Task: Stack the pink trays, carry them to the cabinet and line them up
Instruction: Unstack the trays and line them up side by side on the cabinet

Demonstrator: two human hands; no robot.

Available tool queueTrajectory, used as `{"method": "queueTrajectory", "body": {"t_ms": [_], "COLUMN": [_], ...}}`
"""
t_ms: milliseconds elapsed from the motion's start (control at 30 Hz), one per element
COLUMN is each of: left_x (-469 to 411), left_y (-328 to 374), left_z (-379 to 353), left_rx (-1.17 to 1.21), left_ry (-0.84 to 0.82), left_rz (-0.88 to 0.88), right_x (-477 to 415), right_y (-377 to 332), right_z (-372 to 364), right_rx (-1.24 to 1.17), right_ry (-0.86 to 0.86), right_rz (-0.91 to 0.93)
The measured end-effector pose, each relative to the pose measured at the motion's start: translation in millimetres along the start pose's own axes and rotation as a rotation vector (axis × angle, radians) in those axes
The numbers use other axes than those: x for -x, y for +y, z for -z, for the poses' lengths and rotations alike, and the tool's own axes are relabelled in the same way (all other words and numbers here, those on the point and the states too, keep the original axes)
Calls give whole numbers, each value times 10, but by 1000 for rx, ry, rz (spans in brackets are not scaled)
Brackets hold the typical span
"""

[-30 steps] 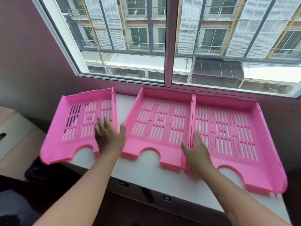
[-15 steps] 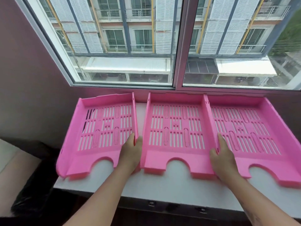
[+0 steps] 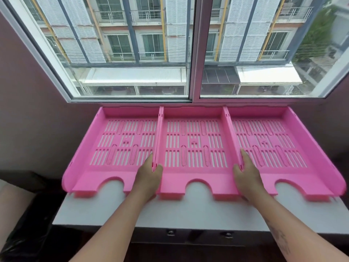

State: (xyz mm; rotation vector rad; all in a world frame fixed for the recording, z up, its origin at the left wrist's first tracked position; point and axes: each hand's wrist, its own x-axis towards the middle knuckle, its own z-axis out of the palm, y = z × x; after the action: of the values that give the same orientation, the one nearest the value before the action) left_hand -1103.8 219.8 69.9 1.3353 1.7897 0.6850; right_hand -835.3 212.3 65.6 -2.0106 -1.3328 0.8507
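Three pink slotted trays lie side by side on the white cabinet top, walls touching, backs against the wall under the window. My left hand straddles the joined walls of the left tray and the middle tray, fingers in the left one, thumb in the middle one. My right hand pinches the joined walls of the middle tray and the right tray, fingers inside the right one.
A large window rises right behind the trays. The left tray's front corner overhangs the cabinet's left edge. Two drawer knobs show on the cabinet front. A dark bag lies on the floor at the lower left.
The left tray has slid right and closed its gap to the middle tray. All three trays now sit straight in a row. My left hand went from the tray floor to the wall.
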Motion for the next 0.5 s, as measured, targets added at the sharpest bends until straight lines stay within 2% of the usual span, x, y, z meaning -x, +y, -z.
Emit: {"method": "queueTrajectory", "body": {"t_ms": [100,167,233,333,500], "left_x": [81,219,348,396,334], "left_y": [-42,-134,-259,-358,-350], "left_z": [-46,-112,-182,-239,-278], "left_rx": [-67,-111,-167,-223,-240], "left_ry": [85,180,260,289,304], "left_rz": [7,-4,-21,-3,14], "right_x": [40,103,216,282,189], "right_y": [-6,36,137,293,368], "right_z": [91,106,60,-33,-21], "right_rx": [-19,10,109,234,268], "right_ry": [-140,-168,-100,18,26], "right_rz": [4,-9,-7,62,118]}}
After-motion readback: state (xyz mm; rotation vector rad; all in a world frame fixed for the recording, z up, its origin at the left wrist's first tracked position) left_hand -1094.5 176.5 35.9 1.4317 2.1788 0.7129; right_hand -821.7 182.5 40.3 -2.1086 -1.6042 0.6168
